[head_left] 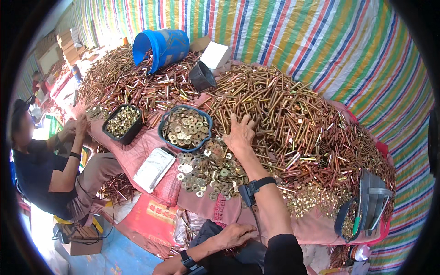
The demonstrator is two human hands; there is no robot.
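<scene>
My right hand (240, 133) reaches forward with fingers apart, fingertips touching the near left edge of a large heap of brass- and copper-coloured metal rods (284, 114). Nothing shows held in it. My left hand (236, 236) rests low over my lap, palm down, its fingers loosely stretched to the right with nothing visible in them. Left of the right hand stands a blue basin (210, 133) filled with flat metal washers (183, 126). Loose washers (213, 169) spread over the pink cloth (197, 200) between the basin and my right forearm.
Farther left are a black tub (133, 134) of nuts and a silver-white packet (154, 169). Behind lie a tipped blue bucket (172, 48) and a black cup (201, 77). Loose nuts (316, 197) and a grey scoop-like container (372, 201) are right. A co-worker (50, 169) sits left.
</scene>
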